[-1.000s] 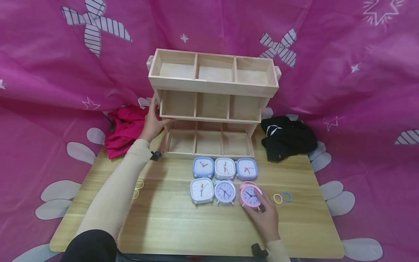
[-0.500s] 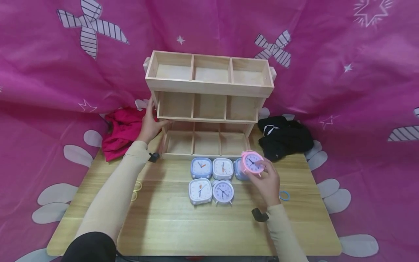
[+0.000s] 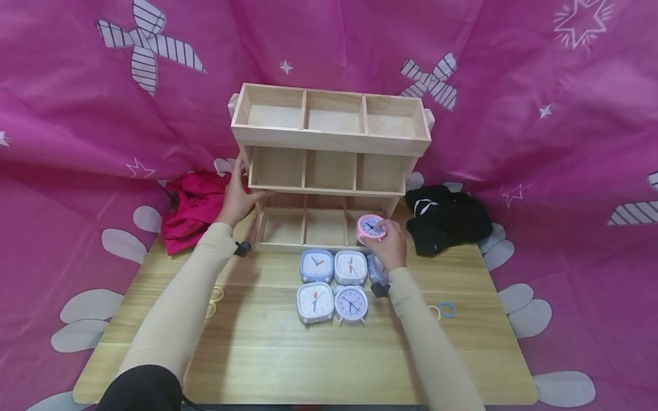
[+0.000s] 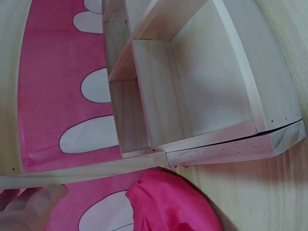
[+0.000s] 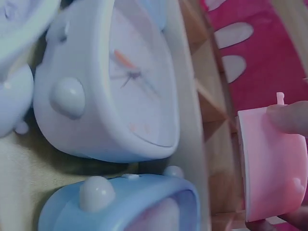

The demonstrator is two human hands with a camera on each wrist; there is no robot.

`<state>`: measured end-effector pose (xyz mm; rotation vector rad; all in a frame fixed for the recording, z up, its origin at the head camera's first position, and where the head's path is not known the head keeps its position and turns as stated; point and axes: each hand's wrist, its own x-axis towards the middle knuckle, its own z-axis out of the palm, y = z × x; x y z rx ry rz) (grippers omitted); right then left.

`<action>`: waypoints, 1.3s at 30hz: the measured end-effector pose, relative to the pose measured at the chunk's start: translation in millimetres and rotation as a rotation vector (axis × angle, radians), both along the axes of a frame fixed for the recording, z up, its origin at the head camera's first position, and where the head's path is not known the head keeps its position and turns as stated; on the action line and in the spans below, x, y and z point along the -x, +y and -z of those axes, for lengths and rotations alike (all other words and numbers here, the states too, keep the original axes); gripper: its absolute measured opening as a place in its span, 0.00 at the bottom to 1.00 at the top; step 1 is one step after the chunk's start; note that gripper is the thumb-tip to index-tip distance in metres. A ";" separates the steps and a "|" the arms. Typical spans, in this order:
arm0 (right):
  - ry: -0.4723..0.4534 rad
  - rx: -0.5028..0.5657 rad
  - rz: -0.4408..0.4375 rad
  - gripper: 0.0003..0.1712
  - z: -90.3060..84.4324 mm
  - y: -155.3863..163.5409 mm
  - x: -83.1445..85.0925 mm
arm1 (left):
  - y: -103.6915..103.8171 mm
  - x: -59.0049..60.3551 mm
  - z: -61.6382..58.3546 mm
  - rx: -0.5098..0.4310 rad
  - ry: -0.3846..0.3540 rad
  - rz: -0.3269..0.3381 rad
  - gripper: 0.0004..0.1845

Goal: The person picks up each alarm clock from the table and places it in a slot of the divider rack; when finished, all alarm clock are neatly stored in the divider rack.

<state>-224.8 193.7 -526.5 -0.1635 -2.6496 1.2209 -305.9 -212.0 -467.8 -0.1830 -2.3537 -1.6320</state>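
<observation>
A three-tiered wooden rack [image 3: 329, 137], divided into compartments, stands at the back of the table. My left hand [image 3: 237, 200] grips its left side post, thumb across the front; the left wrist view has only part of that hand [image 4: 36, 207] below a wooden bar. Between thumb and fingers of my right hand [image 3: 389, 245] is a pink round alarm clock [image 3: 368, 227], over the right compartment of the bottom tier. Its pink casing [image 5: 274, 163] appears sideways in the right wrist view. My right wrist partly covers a blue square clock [image 3: 376, 267] in front of the rack.
Other clocks stand on the table: a blue square one [image 3: 316, 266], white square ones [image 3: 351, 267] and a round lilac one [image 3: 351, 303]. Red cloth [image 3: 190, 211] lies left of the rack, black cloth [image 3: 447, 220] right. Rings [image 3: 446, 310] lie on both sides of the table.
My right hand has lifted the pink alarm clock from the front row and carried it forward, slightly left, to the bottom tier. My left hand keeps its place on the rack.
</observation>
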 end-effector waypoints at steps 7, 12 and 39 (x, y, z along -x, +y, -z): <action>-0.083 -0.147 -0.033 0.31 10.3 -11.9 19.9 | -1.3 -1.4 2.6 0.009 0.005 -0.017 0.68; -0.066 -0.261 -0.059 0.30 18.2 -14.7 27.6 | -0.4 -1.0 5.6 -0.010 0.002 -0.007 0.67; 0.000 -0.244 -0.101 0.31 6.6 -8.9 -12.9 | -1.3 -1.6 2.0 -0.010 -0.010 -0.011 0.68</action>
